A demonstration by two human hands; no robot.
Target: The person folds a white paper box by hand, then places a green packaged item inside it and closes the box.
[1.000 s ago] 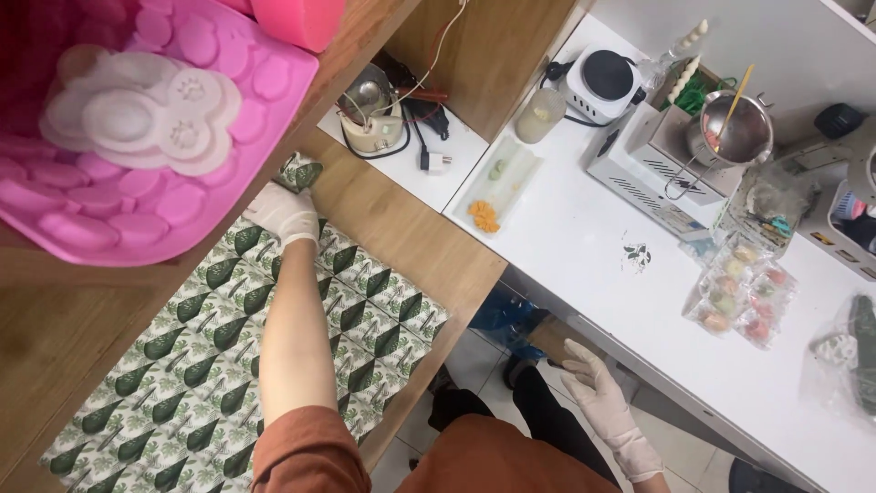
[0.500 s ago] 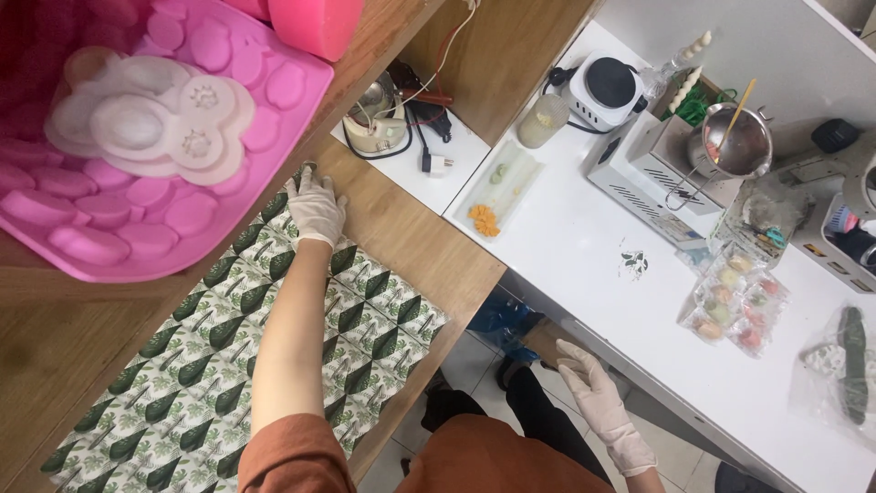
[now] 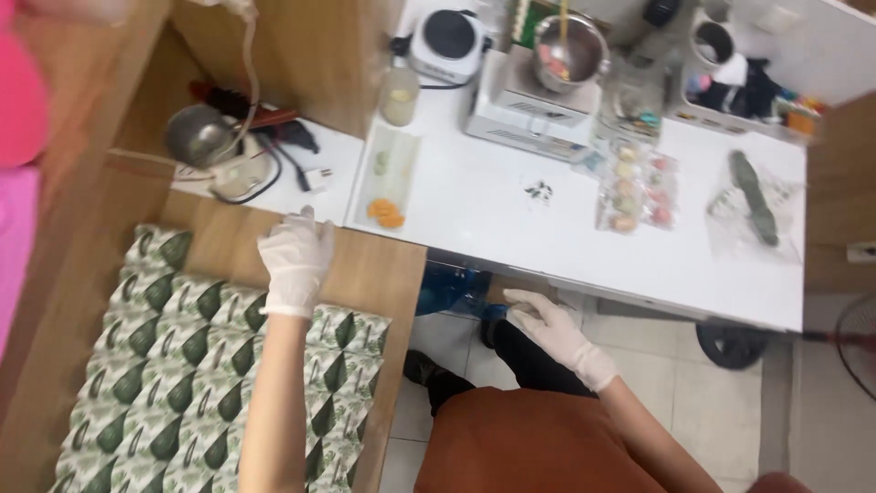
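The leaf-print mat [image 3: 182, 365] is the largest item: a white sheet with rows of dark green leaves, lying flat on the wooden desk [image 3: 365, 274] and running off the bottom edge of the view. The left hand [image 3: 294, 257], in a white glove, rests open and palm down at the mat's upper edge, fingers spread, gripping nothing. The right hand [image 3: 552, 330], also gloved, hangs open and empty below the edge of the white desk [image 3: 484, 219], well apart from the left.

On the white desk stand a scale [image 3: 520, 105] carrying a steel pot [image 3: 570, 50] with a stick in it, a small hotplate [image 3: 447, 41], a pale bottle [image 3: 400, 93], a clear tray [image 3: 388, 178] with orange and green pieces, a clear packet [image 3: 634, 187] of small coloured pieces, and a bag [image 3: 757, 205] holding a dark green item. A lower white shelf [image 3: 324, 155] behind the left hand holds a metal cup [image 3: 196, 135], black cables [image 3: 283, 160] and a plug. Nothing lies between the left hand and the mat.

A pink object [image 3: 20, 119] is cut off at the left edge. The far right of the white desk is blurred; the containers there cannot be made out. The contents of the pot are unclear.
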